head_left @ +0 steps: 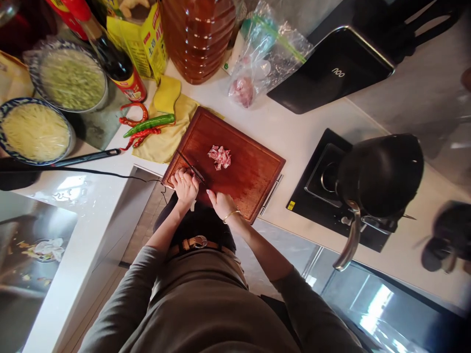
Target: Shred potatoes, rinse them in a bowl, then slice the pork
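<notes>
A reddish-brown wooden cutting board [250, 166] lies at an angle on the counter in front of me. Near its left corner my left hand [186, 186] is closed, its curled fingers pressing down on a piece of meat that they mostly hide. Right beside those fingertips stands the dark, thin blade of a knife [189, 165], seen nearly edge-on. My right hand [222, 205] is wrapped round the knife's handle, which it covers. A small heap of chopped pink meat [220, 157] sits on the board, beyond the blade.
Red and green chilies [149, 126] lie on a yellow cloth [150, 149]. Two bowls [37, 131], a sauce bottle [117, 68] and a large oil jug [198, 39] stand at the left and back. Right are a knife block [331, 73] and a pan [382, 176] over a stove.
</notes>
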Demonstrator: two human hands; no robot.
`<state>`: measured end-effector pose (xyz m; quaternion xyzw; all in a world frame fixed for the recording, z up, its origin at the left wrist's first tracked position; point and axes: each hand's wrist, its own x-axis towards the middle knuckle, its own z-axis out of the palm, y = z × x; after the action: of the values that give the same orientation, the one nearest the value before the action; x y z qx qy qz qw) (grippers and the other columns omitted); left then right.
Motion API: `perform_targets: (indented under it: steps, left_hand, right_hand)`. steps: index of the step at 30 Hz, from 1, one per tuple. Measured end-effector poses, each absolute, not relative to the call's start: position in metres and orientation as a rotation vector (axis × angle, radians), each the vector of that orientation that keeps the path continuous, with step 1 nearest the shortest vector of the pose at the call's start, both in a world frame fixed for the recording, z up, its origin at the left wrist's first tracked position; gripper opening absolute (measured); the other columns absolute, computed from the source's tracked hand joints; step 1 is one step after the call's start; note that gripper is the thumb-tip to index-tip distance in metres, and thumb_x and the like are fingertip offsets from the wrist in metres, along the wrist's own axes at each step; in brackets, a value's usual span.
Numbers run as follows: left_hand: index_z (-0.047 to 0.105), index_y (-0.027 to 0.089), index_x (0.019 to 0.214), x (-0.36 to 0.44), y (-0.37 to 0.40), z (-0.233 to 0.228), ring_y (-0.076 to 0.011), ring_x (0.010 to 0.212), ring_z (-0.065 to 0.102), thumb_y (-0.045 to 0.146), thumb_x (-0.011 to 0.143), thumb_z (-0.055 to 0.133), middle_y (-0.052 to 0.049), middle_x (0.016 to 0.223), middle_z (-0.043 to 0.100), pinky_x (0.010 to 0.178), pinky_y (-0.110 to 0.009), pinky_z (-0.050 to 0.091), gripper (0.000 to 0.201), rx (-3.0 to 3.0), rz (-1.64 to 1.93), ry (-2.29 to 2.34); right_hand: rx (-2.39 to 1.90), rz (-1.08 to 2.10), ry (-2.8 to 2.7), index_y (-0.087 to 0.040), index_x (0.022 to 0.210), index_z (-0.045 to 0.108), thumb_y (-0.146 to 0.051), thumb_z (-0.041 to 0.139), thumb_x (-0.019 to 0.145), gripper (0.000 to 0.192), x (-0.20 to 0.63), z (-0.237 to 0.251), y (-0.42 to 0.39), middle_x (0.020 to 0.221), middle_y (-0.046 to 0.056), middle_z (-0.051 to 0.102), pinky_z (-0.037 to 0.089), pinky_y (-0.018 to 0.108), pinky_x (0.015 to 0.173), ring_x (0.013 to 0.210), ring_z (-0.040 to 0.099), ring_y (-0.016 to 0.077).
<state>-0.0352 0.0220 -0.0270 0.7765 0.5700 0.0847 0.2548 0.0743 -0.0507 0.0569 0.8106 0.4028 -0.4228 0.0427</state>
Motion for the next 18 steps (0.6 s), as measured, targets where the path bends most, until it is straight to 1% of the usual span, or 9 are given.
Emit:
perform_targets:
  steps: [4, 10, 12, 16, 18]
  left_hand:
    - [0.053, 0.011, 0.102, -0.034, 0.022, -0.027, -0.0340, 0.122, 0.039, 0.029, 0.086, 0.036, -0.021, 0.126, 0.049, 0.103, -0.055, 0.020, 0.029, 2.096, 0.195, 1.576]
    - [0.053, 0.008, 0.103, -0.034, 0.020, -0.026, -0.0345, 0.124, 0.038, 0.030, 0.087, 0.037, -0.023, 0.125, 0.049, 0.104, -0.055, 0.017, 0.032, 2.061, 0.183, 1.556]
    - [0.053, 0.009, 0.104, -0.034, 0.019, -0.027, -0.0343, 0.125, 0.037, 0.031, 0.087, 0.036, -0.022, 0.127, 0.048, 0.105, -0.056, 0.017, 0.033, 2.054, 0.187, 1.536]
    - [0.052, 0.011, 0.105, -0.035, 0.019, -0.027, -0.0327, 0.126, 0.036, 0.031, 0.087, 0.037, -0.020, 0.128, 0.048, 0.105, -0.054, 0.017, 0.031, 2.072, 0.206, 1.525]
    - [0.052, 0.012, 0.104, -0.036, 0.019, -0.027, -0.0324, 0.125, 0.037, 0.031, 0.087, 0.037, -0.020, 0.127, 0.049, 0.106, -0.054, 0.018, 0.029, 2.084, 0.226, 1.532]
  right_hand:
    - [2.482, -1.253, 1.284, -0.013, 0.089, 0.069, -0.057, 0.022, 0.092, 0.065, 0.072, 0.052, -0.033, 0.084, 0.018, 0.070, 0.043, 0.027, 0.067, 0.083, 0.066, 0.0252]
    - [2.408, -1.307, 1.207, -0.014, 0.086, 0.070, -0.048, 0.024, 0.095, 0.057, 0.085, 0.063, -0.084, 0.084, 0.017, 0.071, 0.041, 0.025, 0.065, 0.083, 0.067, 0.0235]
    - [2.411, -1.328, 1.187, -0.014, 0.085, 0.070, -0.049, 0.025, 0.094, 0.058, 0.088, 0.061, -0.091, 0.083, 0.017, 0.071, 0.041, 0.025, 0.064, 0.082, 0.067, 0.0232]
    - [2.440, -1.266, 1.187, -0.012, 0.082, 0.070, -0.053, 0.026, 0.093, 0.061, 0.081, 0.045, -0.073, 0.083, 0.021, 0.070, 0.042, 0.028, 0.066, 0.083, 0.066, 0.0265]
    - [2.478, -1.230, 1.209, -0.013, 0.081, 0.069, -0.055, 0.026, 0.092, 0.061, 0.077, 0.036, -0.063, 0.082, 0.021, 0.069, 0.043, 0.028, 0.067, 0.084, 0.066, 0.0270]
